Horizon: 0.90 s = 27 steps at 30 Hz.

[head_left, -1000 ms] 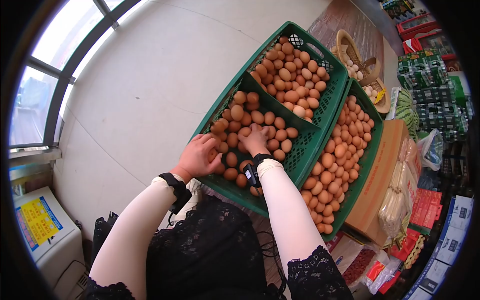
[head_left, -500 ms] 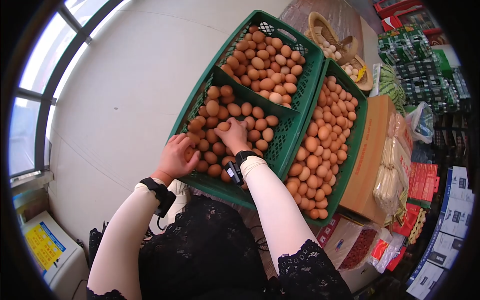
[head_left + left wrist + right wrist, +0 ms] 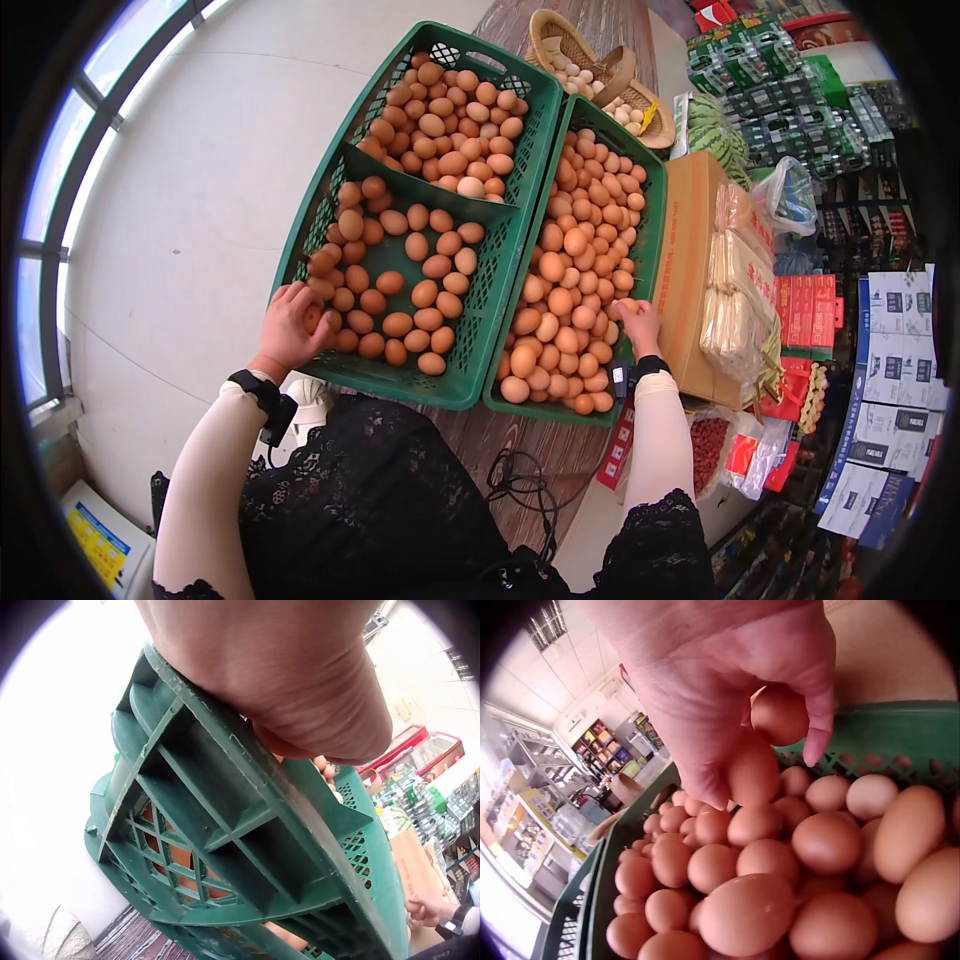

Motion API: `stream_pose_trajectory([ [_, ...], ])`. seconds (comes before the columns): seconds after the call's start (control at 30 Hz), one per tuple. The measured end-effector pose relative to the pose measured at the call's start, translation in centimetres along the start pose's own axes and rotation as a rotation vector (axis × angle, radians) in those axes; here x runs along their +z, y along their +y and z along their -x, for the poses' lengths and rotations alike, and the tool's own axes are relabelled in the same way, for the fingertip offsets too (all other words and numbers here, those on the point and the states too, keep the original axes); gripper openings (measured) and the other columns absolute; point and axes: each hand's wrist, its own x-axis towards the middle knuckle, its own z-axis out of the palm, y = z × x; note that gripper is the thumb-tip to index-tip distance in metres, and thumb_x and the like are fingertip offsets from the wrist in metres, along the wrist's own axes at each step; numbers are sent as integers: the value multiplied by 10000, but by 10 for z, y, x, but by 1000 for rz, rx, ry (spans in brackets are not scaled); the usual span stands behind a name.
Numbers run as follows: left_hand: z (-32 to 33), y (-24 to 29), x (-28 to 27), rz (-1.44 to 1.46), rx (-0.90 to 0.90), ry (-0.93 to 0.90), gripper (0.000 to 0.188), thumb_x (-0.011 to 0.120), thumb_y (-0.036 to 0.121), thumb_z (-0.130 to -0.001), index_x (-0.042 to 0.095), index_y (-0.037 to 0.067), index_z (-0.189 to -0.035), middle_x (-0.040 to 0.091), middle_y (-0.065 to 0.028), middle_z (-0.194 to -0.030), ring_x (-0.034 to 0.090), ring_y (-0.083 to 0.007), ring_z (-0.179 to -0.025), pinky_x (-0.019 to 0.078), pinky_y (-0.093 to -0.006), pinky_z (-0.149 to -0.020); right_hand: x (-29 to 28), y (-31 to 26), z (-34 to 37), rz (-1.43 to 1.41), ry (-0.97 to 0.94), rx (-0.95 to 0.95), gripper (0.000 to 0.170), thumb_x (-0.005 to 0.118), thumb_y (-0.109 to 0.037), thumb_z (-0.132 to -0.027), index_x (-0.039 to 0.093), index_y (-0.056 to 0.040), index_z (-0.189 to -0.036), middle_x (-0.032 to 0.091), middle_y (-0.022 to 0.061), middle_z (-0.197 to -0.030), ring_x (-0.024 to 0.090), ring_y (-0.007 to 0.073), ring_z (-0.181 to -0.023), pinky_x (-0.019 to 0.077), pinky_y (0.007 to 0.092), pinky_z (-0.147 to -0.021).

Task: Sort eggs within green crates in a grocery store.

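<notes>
My left hand (image 3: 290, 325) rests over the near-left rim of the divided green crate (image 3: 462, 375), its fingers curled round a brown egg (image 3: 312, 318). In the left wrist view the palm covers that egg. My right hand (image 3: 638, 322) is over the near right side of the second green crate (image 3: 655, 240), which is heaped with eggs. In the right wrist view, one brown egg (image 3: 780, 716) sits between the thumb and fingers, and another egg (image 3: 751, 776) lies against the fingers, just above the heap. Brown eggs (image 3: 397, 324) lie loosely in the divided crate's near compartment.
A divider (image 3: 430, 183) separates off the far compartment, full of eggs. Woven baskets (image 3: 565, 45) with paler eggs stand behind. Right of the crates are a cardboard box (image 3: 690, 270), bagged goods (image 3: 735, 300) and watermelons (image 3: 715, 130). A black cable (image 3: 525, 490) lies near the crates.
My right hand has left the divided crate's near compartment with an egg and moved right, over the second crate. My left hand stays at the rim. The head view has swung right.
</notes>
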Motion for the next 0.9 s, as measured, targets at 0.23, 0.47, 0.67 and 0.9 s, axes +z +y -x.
stream_pose_trajectory([
  [0.23, -1, 4, -2, -19, 0, -13, 183, 660, 172, -724, 537, 57, -795, 527, -110, -829, 533, -340, -835, 459, -412, -787, 9, 25, -18, 355, -21, -123, 539, 772, -405, -724, 594, -61, -1100, 471, 192, -1165, 533, 338, -1045, 432, 364, -973],
  [0.47, 0, 1, -2, -16, -10, -21, 184, 657, 174, -727, 536, 57, -801, 529, -118, -825, 531, -347, -839, 460, -424, -777, 28, 41, -19, 189, -3, -76, 494, 737, -391, -790, 584, -98, -1157, 330, 187, -1315, 421, 325, -1182, 369, 363, -1043],
  [0.67, 0, -1, -3, -18, -19, -17, 195, 661, 203, -737, 547, 62, -810, 543, -109, -845, 542, -339, -845, 465, -418, -796, 31, 44, -23, 71, -38, 2, 547, 739, -422, -789, 568, -87, -1186, 330, 202, -1325, 376, 344, -1222, 335, 367, -1069],
  [0.9, 1, -1, -6, -12, -13, -19, 203, 657, 204, -738, 552, 77, -856, 573, -107, -897, 561, -340, -849, 479, -415, -786, 50, -47, -8, 362, 341, -157, 677, 644, -432, -862, 431, 4, -1333, 380, 267, -1369, 441, 337, -1223, 377, 443, -1024],
])
